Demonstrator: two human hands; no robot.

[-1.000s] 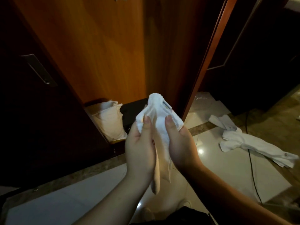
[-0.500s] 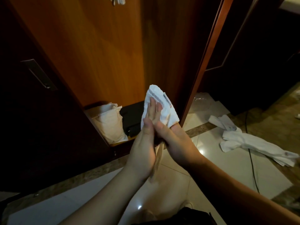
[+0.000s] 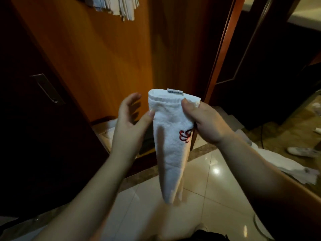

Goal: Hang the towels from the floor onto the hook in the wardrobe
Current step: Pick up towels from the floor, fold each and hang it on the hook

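Observation:
A white towel point(image 3: 171, 146) with a red embroidered mark and a small label hangs folded lengthwise in front of me. My right hand point(image 3: 204, 122) grips its upper right edge. My left hand point(image 3: 132, 117) is beside its left edge with fingers spread, only the thumb touching the cloth. Several white towels point(image 3: 119, 6) hang at the top of the wardrobe's wooden back panel; the hook itself is hidden. More white towels point(image 3: 291, 164) lie on the floor at the right.
The open wardrobe has a dark door with a metal handle point(image 3: 47, 88) on the left and a wooden frame point(image 3: 220, 49) on the right. A pale bag point(image 3: 111, 131) lies on the wardrobe floor. A white shoe point(image 3: 302, 151) and a cable point(image 3: 261, 136) are at the right.
The view tilted up, bringing the hanging towels into sight. My hands moved apart; the towel unfolded downward and now hangs from my right hand, and my left hand opened.

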